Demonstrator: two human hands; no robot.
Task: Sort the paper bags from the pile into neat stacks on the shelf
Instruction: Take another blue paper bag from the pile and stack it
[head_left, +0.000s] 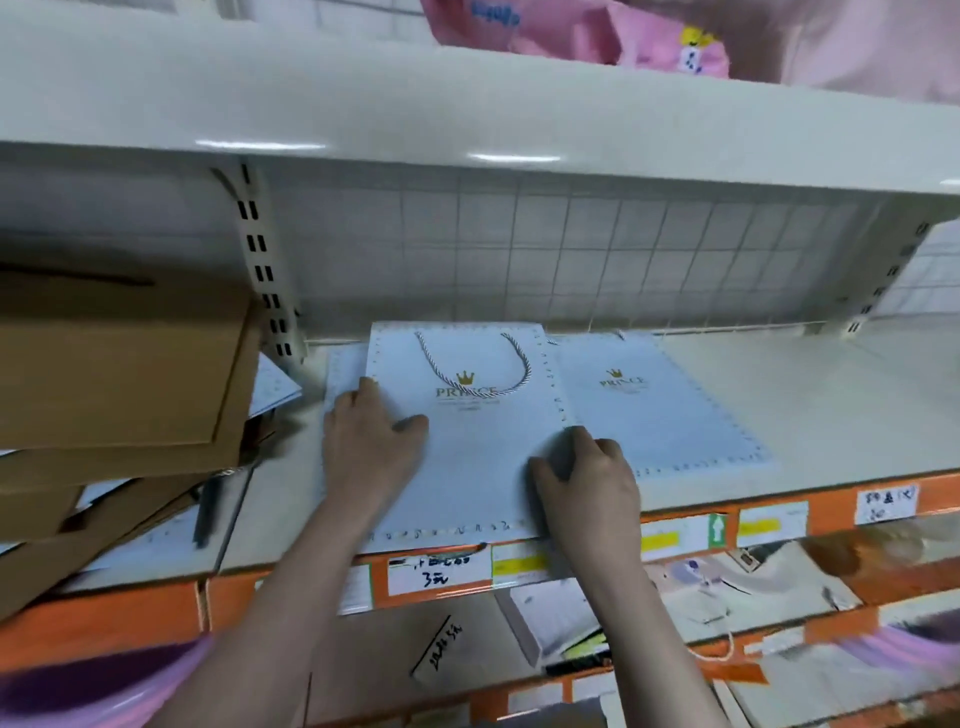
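Both hands lie on the top bag, which rests flat on the shelf over a bag peeking out at its left, with its near edge over the lip. The left hand is spread flat on the bag's left side; the right hand curls its fingers at the right edge, seemingly nudging it.

To square it well, I'd push evenly from both sides and slide it back until the edges line up. A second bag lies just beside, partly tucked under.

How many bags lie beneath is hidden. The pile itself is hard to make out; boxes crowd the left, blurred.
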